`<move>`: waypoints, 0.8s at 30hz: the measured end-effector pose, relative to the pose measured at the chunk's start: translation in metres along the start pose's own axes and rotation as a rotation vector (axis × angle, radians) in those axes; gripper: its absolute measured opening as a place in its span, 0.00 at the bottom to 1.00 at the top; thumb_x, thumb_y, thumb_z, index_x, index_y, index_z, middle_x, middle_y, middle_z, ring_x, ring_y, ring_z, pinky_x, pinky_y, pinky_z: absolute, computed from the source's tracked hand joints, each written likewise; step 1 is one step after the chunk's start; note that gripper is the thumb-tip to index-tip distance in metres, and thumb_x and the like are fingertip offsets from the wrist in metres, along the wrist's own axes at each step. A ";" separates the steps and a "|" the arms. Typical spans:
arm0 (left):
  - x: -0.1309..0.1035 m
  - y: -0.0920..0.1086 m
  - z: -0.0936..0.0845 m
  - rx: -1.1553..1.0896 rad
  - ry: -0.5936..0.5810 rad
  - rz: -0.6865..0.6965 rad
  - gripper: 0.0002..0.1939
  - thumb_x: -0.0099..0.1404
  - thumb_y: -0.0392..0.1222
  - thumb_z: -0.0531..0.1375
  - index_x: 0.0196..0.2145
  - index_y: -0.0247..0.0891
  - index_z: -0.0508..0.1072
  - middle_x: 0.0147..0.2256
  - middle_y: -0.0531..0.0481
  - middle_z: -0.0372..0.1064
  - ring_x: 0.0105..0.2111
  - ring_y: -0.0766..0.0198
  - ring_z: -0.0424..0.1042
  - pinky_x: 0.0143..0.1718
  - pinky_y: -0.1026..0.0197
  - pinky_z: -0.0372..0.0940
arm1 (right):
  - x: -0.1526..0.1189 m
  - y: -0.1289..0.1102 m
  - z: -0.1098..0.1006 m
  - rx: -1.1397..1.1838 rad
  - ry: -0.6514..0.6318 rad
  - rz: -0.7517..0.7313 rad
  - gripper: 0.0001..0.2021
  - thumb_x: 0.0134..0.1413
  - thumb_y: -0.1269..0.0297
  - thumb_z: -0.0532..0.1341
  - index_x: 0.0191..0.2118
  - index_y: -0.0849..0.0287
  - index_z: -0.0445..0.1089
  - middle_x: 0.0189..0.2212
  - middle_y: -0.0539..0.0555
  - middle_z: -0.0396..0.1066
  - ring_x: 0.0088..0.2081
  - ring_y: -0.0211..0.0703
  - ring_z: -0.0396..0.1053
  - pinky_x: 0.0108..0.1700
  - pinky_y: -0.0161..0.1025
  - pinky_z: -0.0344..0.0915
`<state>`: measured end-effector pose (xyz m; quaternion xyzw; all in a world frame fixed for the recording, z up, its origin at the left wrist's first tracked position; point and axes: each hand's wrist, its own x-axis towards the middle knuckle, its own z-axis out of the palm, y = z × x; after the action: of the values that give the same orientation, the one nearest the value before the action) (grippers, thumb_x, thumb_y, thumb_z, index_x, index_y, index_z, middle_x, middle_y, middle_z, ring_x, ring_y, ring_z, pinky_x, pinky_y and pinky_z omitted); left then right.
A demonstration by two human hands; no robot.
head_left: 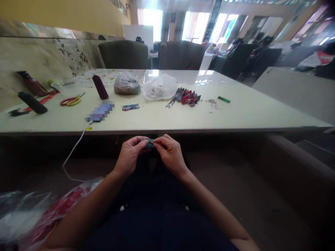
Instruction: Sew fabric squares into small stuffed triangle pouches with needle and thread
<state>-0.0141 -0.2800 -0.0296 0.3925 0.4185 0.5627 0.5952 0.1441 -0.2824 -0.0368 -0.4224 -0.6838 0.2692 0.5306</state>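
Note:
My left hand is closed on a small teal piece of patterned fabric, pinched between thumb and fingers just below the table's front edge. My right hand is pinched shut at the right end of that piece; whatever its fingertips grip is too small to make out. On the table beyond lies a cluster of small pointed fabric pieces in red, blue and grey. Thread snips touch its left side. Flat patterned fabric scraps rest further left.
A phone with a white cable lies near the edge. Behind are thread cones, scissors, plastic bags and a green stick-like object. A bag with red contents sits lower left.

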 end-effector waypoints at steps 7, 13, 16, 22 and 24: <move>-0.001 0.001 0.001 0.035 -0.009 0.028 0.11 0.53 0.42 0.72 0.33 0.35 0.80 0.32 0.49 0.76 0.33 0.65 0.76 0.39 0.62 0.73 | 0.001 0.001 -0.001 0.032 -0.012 0.026 0.05 0.59 0.71 0.61 0.35 0.59 0.75 0.30 0.50 0.68 0.30 0.35 0.65 0.33 0.34 0.61; -0.001 0.003 -0.001 0.090 -0.026 0.057 0.11 0.55 0.43 0.71 0.34 0.35 0.80 0.33 0.49 0.77 0.34 0.64 0.76 0.41 0.61 0.73 | 0.004 0.001 -0.003 0.050 -0.062 0.011 0.10 0.58 0.73 0.60 0.43 0.58 0.76 0.34 0.51 0.72 0.32 0.36 0.67 0.37 0.35 0.64; -0.001 0.003 -0.002 0.121 -0.025 0.074 0.11 0.55 0.43 0.71 0.35 0.35 0.80 0.32 0.50 0.76 0.33 0.65 0.76 0.42 0.61 0.73 | 0.005 0.000 -0.004 0.053 -0.091 -0.022 0.09 0.59 0.73 0.59 0.38 0.57 0.77 0.32 0.51 0.71 0.34 0.36 0.68 0.39 0.35 0.65; 0.000 0.003 -0.001 0.158 -0.016 0.098 0.11 0.55 0.43 0.71 0.34 0.35 0.79 0.32 0.50 0.75 0.34 0.64 0.75 0.42 0.60 0.73 | 0.006 -0.001 -0.004 0.052 -0.086 -0.020 0.08 0.60 0.73 0.59 0.38 0.58 0.77 0.32 0.51 0.71 0.34 0.36 0.68 0.38 0.34 0.65; 0.002 0.005 0.000 0.171 -0.014 0.107 0.11 0.55 0.43 0.71 0.34 0.34 0.78 0.31 0.50 0.75 0.33 0.64 0.75 0.42 0.59 0.73 | 0.009 -0.001 -0.004 0.039 -0.090 -0.015 0.09 0.60 0.73 0.59 0.38 0.58 0.77 0.32 0.51 0.71 0.34 0.37 0.69 0.38 0.34 0.65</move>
<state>-0.0156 -0.2779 -0.0245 0.4677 0.4392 0.5531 0.5314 0.1471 -0.2758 -0.0306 -0.3943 -0.7049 0.2971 0.5093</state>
